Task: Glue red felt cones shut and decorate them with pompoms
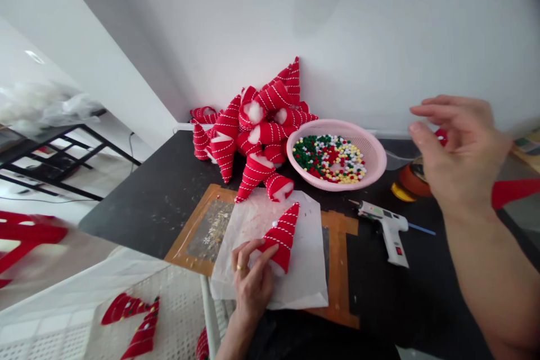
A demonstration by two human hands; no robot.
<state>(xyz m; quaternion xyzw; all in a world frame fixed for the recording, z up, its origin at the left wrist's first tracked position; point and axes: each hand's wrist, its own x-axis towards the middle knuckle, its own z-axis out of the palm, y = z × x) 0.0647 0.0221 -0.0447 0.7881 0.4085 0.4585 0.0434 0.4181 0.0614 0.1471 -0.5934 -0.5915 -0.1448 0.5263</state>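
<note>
Raised right hand (pixel 466 152) has bent, parted fingers; whether they hold anything, I cannot tell. Desk (pixel 145 197) room lies at lower right. A careless sweep could jolt the pink basket (pixel 378 162), white paper (pixel 310 287) or glue gun (pixel 390 230). On that paper, the left hand's (pixel 255 281) fingers clasp the striped red cone (pixel 287 232); slackness could let it roll edgeward.

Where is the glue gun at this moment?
In the head view, the glue gun lies right of centre on the black table, below the pink basket and right of the white paper.
</note>
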